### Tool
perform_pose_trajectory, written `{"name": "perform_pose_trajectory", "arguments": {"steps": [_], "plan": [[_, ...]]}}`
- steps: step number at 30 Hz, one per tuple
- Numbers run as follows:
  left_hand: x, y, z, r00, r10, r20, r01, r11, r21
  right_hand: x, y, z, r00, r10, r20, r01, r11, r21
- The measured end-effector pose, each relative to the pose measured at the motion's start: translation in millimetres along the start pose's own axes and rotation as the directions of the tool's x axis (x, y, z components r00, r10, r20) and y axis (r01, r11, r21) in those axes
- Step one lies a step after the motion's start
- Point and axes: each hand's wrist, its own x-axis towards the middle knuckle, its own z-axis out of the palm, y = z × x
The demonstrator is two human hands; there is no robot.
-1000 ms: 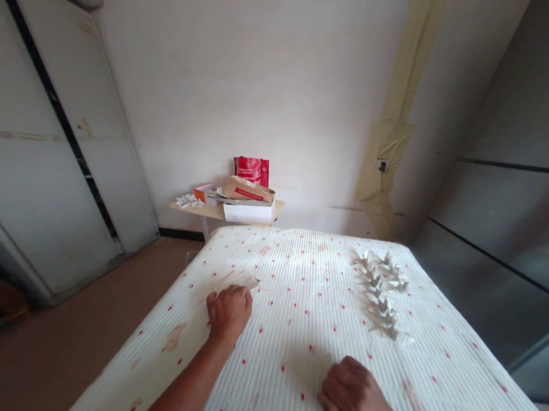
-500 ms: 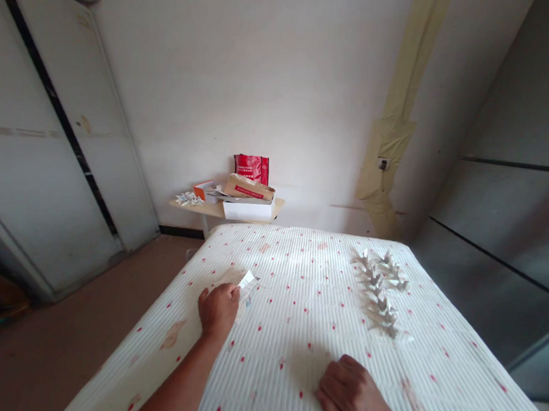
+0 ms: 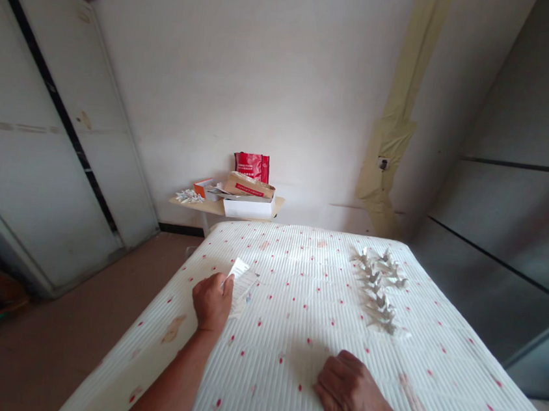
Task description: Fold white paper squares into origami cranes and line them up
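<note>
My left hand (image 3: 213, 298) is closed on a small piece of paper (image 3: 239, 268), pinched between thumb and fingers so that its white end sticks up. Beneath and beside it, more printed paper (image 3: 244, 292) lies on the bed; how many sheets there are I cannot tell. My right hand (image 3: 346, 389) rests as a fist on the mattress, and nothing shows in it. Several folded paper cranes (image 3: 378, 285) stand in two rough rows on the right part of the bed, beyond my right hand.
The ribbed white mattress (image 3: 285, 337) has red dots. Past its far edge, a small table (image 3: 213, 207) bears a white box (image 3: 247, 210), a red bag (image 3: 252, 166) and a pile of white paper pieces (image 3: 190, 196). Cabinets stand left (image 3: 57, 124) and right (image 3: 509, 210).
My left hand has shifted a little left and away from me, lifting the pinched paper so more of the printed paper shows. My right hand has stayed nearly still.
</note>
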Motion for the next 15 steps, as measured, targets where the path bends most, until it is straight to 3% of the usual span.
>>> {"name": "perform_pose_trajectory", "arguments": {"steps": [7,15], "plan": [[0,2,-11.0,0.999,0.004,-0.054,-0.005,1.000,-0.019,1,0,0,1.000,-0.001,0.009,0.001,1.000,-0.002],[-7,18,-28.7,0.995,-0.079,-0.056,0.065,0.975,-0.210,2,0,-2,1.000,0.003,-0.001,-0.003,1.000,0.004]]}}
